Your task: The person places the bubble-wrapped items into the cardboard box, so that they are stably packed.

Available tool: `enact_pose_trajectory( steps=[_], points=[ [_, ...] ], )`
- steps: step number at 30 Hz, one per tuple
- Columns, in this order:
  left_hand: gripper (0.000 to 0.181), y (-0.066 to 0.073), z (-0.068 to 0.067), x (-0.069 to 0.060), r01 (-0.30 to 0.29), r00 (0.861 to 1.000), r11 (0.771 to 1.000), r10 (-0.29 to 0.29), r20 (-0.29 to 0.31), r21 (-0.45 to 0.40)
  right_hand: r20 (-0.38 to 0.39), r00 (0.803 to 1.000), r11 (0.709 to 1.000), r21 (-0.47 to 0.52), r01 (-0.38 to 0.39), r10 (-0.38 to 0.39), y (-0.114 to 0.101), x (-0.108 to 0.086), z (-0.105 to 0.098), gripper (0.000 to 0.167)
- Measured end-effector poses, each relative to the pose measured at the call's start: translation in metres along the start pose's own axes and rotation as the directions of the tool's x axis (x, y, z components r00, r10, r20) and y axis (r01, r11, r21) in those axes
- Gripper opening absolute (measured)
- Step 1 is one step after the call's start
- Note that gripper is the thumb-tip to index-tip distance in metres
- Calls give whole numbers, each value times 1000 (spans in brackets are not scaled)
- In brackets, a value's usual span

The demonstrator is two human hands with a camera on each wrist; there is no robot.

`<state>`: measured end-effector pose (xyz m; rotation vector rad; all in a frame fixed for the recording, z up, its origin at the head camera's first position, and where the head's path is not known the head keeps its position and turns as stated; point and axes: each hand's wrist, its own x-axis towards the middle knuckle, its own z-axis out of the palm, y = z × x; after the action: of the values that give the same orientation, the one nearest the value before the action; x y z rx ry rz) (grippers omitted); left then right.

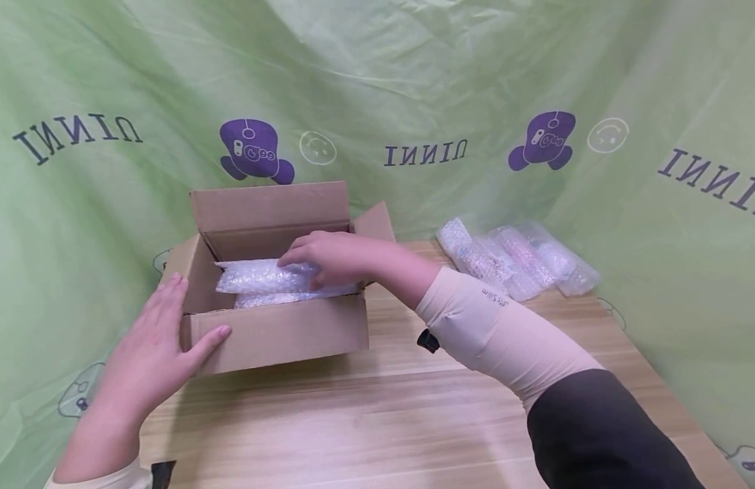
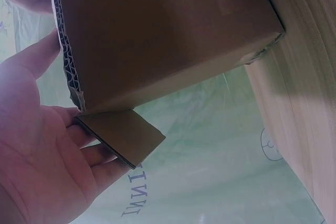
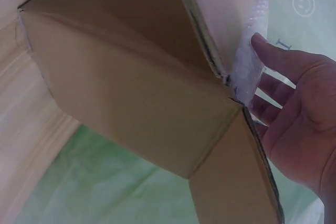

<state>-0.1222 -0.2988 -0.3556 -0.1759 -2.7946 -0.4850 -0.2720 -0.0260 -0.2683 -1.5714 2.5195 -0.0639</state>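
An open cardboard box [image 1: 286, 336] stands on the table, with bubble-wrapped packages inside it. My right hand [image 1: 337, 259] reaches over the box and grips the upper bubble-wrapped package [image 1: 255, 277]. In the right wrist view, the thumb lies on one side of this package [image 3: 248, 61] and the fingers on the other. A second bubble-wrapped package [image 1: 261, 299] lies beneath, mostly hidden. My left hand [image 1: 148, 343] rests at the box's left front corner, fingers extended along the side flap [image 2: 123, 135] and thumb touching the front edge.
Several bubble-wrapped packages [image 1: 518, 261] lie side by side at the back right of the wooden table [image 1: 377, 421]. Behind the table hangs a green printed curtain [image 1: 414, 81]. The box's back flap [image 1: 270, 207] stands up, and the right flap [image 1: 377, 224] leans outward.
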Motion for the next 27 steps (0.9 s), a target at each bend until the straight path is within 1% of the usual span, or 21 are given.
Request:
enact_pose_trajectory(
  steps=[4,9,13,16,18,20,24,27],
  points=[
    [99,0,1,1,-11,1000,1000,10,-7,-6,-2,1000,1000,3,-16,16,5,-2,2,60],
    [100,-1,0,0,-5,1000,1000,5,-1,-8,-51,998,999,21,-42,43,12,-11,-3,59],
    [100,-1,-1,0,4,1000,1000,-4,10,-11,-114,992,998,46,-52,57,19,-21,-8,59],
    [100,0,-2,1,10,1000,1000,-10,18,-7,-191,977,995,60,-85,95,27,-32,-11,61],
    [100,0,-2,1,15,1000,1000,-15,23,-3,-254,958,990,74,-116,131,34,-40,-12,64],
    [100,-1,-2,1,16,1000,1000,-16,24,-2,-321,932,984,99,-145,169,42,-49,-13,68],
    [100,-2,-2,1,14,1000,1000,-14,25,-2,-433,865,966,168,-197,252,61,-69,-12,74],
    [100,-2,-2,2,13,1000,1000,-13,28,1,-477,814,940,239,-242,331,76,-86,-8,76]
  ],
)
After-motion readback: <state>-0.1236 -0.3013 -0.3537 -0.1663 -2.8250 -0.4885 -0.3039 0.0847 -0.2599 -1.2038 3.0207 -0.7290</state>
